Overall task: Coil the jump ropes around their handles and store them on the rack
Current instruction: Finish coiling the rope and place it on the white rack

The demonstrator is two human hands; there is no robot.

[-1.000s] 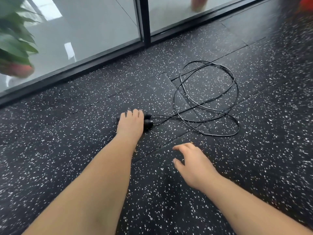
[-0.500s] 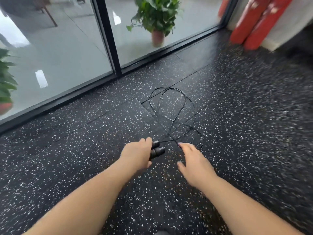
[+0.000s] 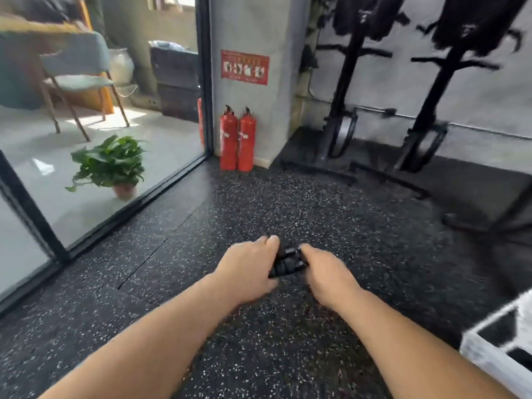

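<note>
Counts, left to right: 1 chair (image 3: 77,79) and 1 potted plant (image 3: 110,165) behind the glass wall (image 3: 172,145), 2 red fire extinguishers (image 3: 237,141) upright and touching at the pillar's foot, 1 red sign (image 3: 244,67) above them, 2 black upright racks (image 3: 342,110) along the back wall with dark gear hanging up top (blurred), 1 white-edged thing (image 3: 495,349) at bottom right that I can't identify. Task item: 2 black handles (image 3: 286,263) side by side, held off the speckled floor (image 3: 178,240) between my hands, centre frame, well short of the racks. The cord is lost in the blur. Both forearms are stretched forward, backs of the hands up. My left hand (image 3: 247,269) wraps its fingers round the left end of the handles. My right hand (image 3: 325,276) is against their right end with fingers folded under; I can't tell if it actually grips. Delta vs 0.5 s ago: the view has swung up and right, so the extinguishers and racks are now in full view, with one plant showing instead of two. The cord loops that lay on the floor ahead are out of sight. My right hand was spread and apart from the handles; now it's on them.
</note>
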